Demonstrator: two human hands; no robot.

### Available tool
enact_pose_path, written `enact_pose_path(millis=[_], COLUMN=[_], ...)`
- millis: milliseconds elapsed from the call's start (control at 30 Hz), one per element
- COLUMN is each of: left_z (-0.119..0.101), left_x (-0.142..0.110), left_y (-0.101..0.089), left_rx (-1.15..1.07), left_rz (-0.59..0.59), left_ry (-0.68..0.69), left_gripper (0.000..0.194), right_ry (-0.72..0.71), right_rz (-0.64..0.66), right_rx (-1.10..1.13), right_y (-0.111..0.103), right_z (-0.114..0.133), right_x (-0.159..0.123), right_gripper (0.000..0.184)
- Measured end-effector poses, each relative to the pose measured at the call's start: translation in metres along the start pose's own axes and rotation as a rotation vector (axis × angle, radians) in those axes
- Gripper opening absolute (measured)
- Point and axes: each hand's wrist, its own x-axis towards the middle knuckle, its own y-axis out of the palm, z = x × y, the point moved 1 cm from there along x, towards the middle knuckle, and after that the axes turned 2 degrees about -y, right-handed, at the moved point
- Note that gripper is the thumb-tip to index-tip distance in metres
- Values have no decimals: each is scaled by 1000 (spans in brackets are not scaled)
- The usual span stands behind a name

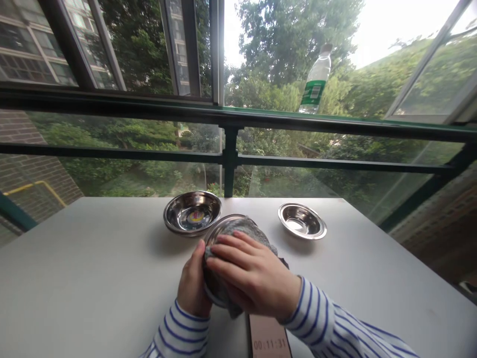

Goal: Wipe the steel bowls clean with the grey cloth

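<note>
My left hand (194,285) grips the left rim of a shiny metal bowl (220,229), which is tilted above the table. Over that bowl lies a grey cloth (250,229), pressed against the metal by my right hand (250,273). The right hand's fingers are bent over the cloth, and its thumb is hidden. Cloth hangs down below the right palm. Behind and to the left, a metal bowl with a round sticker (192,197) stands on the table, with another rim showing under it. A smaller metal bowl (315,229) sits apart on the right.
The white table (93,278) reaches to a window with a dark green railing (149,110). A phone with a running timer (269,330) lies below my right hand. On the ledge stands a plastic bottle with a green label (313,92).
</note>
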Motion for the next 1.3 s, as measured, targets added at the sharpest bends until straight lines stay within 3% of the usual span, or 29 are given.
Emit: enact_pose_path(millis=[133, 267, 467, 567, 700, 833, 933, 1033, 1133, 1300], left_z=[3, 2, -1, -2, -2, 1, 1, -2, -4, 1], left_x=[1, 1, 1, 3, 5, 5, 5, 5, 5, 7], left_y=[1, 4, 8, 7, 6, 6, 6, 7, 8, 4], left_rx=[46, -4, -103, -127, -139, -151, -158, -151, -165, -169], left_rz=[-9, -33, -78, -67, -89, -57, -93, -123, -115, -147], left_ry=[72, 8, -100, -128, -141, -181, -141, -108, -141, -157], left_gripper=[30, 25, 27, 30, 35, 34, 25, 23, 27, 36], right_ry=[139, 278, 424, 382, 221, 92, 8, -89, -135, -73], right_rz=[-94, -216, -313, -302, -250, -125, -108, -116, -93, -88], right_rx=[111, 239, 212, 125, -13, -160, -231, -254, -244, -303], right_y=[-8, -3, 17, 20, 22, 27, 27, 24, 21, 24], right_z=[-24, -41, -38, -26, -8, 10, 20, 19, 6, -11], right_x=[4, -16, -58, -69, -69, -50, -31, -26, -41, -75], right_gripper=[34, 36, 43, 46, 47, 42, 36, 33, 35, 38])
